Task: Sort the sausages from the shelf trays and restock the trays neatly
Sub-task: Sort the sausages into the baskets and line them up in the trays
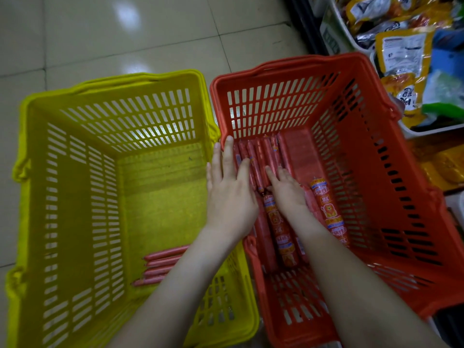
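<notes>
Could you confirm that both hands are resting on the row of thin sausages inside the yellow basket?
Not quite: the head view shows the left hand and right hand resting on the row of thin sausages inside the red basket, not the yellow basket beside it.

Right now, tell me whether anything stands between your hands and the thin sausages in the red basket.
Nothing visible does. The left hand and the right hand lie with straight fingers directly on the row of thin sausages at the far end of the red basket, which is open on top.
</notes>
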Tool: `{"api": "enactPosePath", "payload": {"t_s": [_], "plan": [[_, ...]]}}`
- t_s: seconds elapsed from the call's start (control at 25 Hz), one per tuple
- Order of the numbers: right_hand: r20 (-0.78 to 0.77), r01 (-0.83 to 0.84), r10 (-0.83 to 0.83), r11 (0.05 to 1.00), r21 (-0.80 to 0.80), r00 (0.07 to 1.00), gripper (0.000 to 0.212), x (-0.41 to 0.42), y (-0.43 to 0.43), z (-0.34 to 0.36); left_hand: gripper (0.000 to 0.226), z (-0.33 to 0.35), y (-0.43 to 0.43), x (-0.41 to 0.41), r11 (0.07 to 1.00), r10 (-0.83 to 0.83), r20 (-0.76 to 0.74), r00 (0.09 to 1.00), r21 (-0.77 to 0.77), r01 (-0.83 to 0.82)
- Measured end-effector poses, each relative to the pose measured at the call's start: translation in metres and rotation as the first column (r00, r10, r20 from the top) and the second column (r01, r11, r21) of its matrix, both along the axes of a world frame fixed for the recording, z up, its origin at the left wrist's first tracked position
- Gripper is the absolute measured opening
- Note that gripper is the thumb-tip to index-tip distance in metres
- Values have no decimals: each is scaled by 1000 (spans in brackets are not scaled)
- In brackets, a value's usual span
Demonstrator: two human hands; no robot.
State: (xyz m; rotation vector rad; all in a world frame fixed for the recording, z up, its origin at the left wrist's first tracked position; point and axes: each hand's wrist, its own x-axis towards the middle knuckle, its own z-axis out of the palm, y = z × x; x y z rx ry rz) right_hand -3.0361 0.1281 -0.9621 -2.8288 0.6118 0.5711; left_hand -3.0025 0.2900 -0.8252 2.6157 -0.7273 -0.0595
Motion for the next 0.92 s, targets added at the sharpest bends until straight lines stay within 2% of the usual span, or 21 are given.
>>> {"api": "enactPosePath", "payload": {"t_s": [0.08,0.16,0.24,0.32,0.4,0.52,0.6,0.68,0.76,0.84,0.92], "plan": [[-40,-19,18,999,-34,999,64,7,2,9,63,1,0,1,1000,-12,-8,1000,10,12],[-10,-53,53,999,-13,999,65,1,-1,31,63,2,1,1,1000,-21,-25,999,18,22],[107,-122,119,992,23,987,64,-21,-11,68,52,5,2,3,998,-33,-23,999,45,34],[273,-194,194,981,-27,942,56,-62,-29,111,43,13,3,0,996,-30,-25,999,80,32],[417,-151,175,984,-91,892,48,-125,-44,145,45,27,1,-13,993,-46,2,999,105,45],[526,-8,33,999,-51,850,42,-237,-39,164,52,48,-6,-73,959,-262,-15,965,104,262],[559,77,-42,996,-38,828,39,-288,-22,157,58,55,-10,-118,879,-462,-73,884,94,467],[538,191,-138,981,-43,832,40,-317,-6,137,64,53,-14,-152,755,-636,-98,765,126,644],[398,256,-216,965,-50,892,50,-333,13,113,65,40,-14,-169,638,-752,-65,656,182,749],[160,165,-155,985,-52,975,68,-349,26,85,71,30,-13,-173,567,-799,-68,597,245,786],[15,46,-45,996,-78,999,76,-357,27,59,82,23,-11,-174,562,-784,-123,608,272,781]]}}
